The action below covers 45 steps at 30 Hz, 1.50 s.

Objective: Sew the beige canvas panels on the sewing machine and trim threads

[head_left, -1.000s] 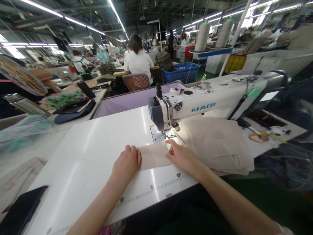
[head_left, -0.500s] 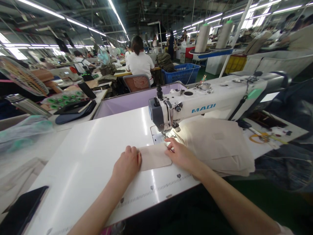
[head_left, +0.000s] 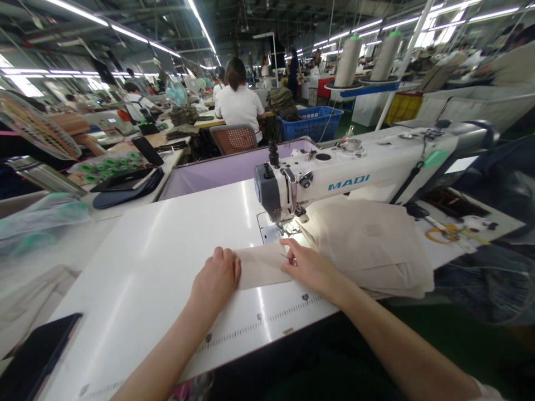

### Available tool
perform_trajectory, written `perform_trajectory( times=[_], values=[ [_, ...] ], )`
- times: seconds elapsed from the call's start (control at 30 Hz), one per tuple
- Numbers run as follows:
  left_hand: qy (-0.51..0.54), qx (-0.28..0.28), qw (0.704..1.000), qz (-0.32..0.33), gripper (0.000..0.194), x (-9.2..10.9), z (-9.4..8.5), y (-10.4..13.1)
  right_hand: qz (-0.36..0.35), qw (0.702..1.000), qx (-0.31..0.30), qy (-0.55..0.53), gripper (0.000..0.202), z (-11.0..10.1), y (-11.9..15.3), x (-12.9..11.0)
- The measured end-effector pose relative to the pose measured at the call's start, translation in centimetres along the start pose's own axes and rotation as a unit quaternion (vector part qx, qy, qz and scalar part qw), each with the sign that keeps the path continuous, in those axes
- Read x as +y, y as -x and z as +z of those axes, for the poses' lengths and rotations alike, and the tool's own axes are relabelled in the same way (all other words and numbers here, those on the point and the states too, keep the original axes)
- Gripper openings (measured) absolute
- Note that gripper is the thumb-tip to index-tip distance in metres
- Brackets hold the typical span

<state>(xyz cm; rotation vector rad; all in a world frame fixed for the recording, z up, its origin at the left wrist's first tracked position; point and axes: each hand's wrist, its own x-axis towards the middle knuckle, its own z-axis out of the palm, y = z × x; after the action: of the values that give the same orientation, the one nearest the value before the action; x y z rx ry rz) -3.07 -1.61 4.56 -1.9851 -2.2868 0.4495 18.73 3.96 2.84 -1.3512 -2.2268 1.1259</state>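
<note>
Two bare hands meet over a small beige fabric panel (head_left: 261,267), which lies flat on a glossy white desk (head_left: 167,245) in front of a MAQI sewing machine (head_left: 351,181). The left hand (head_left: 215,277) curves over the panel's left end; whether it pinches or only presses cannot be told. The right hand (head_left: 308,265) holds a slim pointed tool (head_left: 286,257) in a narrow grip over the right end.

The tool's tip could snag the weave if that hand slipped. Uneven pulling could skew the panel. Fingers this near the presser foot (head_left: 283,228) could be hurt if the machine ran. The beige fabric pile (head_left: 376,250) beside the right hand could slide if nudged.

A printed ruler (head_left: 234,335) runs along the desk's near edge. Beyond, ceiling lights (head_left: 77,12) stretch over a busy hall, with two thread cones (head_left: 348,62), a blue basket (head_left: 311,123) and a seated person (head_left: 241,107) in a white top, back turned.
</note>
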Motion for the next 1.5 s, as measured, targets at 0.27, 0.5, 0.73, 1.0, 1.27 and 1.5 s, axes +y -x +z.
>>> perform_trajectory(
  times=[0.27,0.5,0.73,1.0,1.27,1.5],
  values=[
    [0.009,0.007,1.000,-0.002,0.036,0.0,0.1,0.0,0.007,1.000,0.010,0.003,0.058,-0.3,0.0,-0.1],
    [0.009,0.012,1.000,-0.001,0.033,-0.3,0.6,-0.2,0.020,0.999,0.012,0.049,0.064,-0.5,0.1,-0.9],
    [-0.001,0.009,1.000,0.000,0.033,-0.1,0.5,-0.2,0.015,0.999,0.016,0.029,0.067,-0.5,-0.1,-0.4],
    [-0.016,0.015,1.000,0.008,0.035,0.0,0.7,-0.2,0.026,0.999,-0.010,-0.030,0.065,-0.4,-0.4,0.5],
    [0.002,0.013,1.000,0.004,0.034,-0.3,0.6,-0.2,0.023,0.999,-0.011,-0.020,0.071,-0.6,0.0,0.4],
    [0.011,0.012,1.000,0.014,0.035,-0.4,0.6,-0.2,0.022,0.999,0.001,0.048,0.075,-0.8,0.5,-0.5]
  ],
)
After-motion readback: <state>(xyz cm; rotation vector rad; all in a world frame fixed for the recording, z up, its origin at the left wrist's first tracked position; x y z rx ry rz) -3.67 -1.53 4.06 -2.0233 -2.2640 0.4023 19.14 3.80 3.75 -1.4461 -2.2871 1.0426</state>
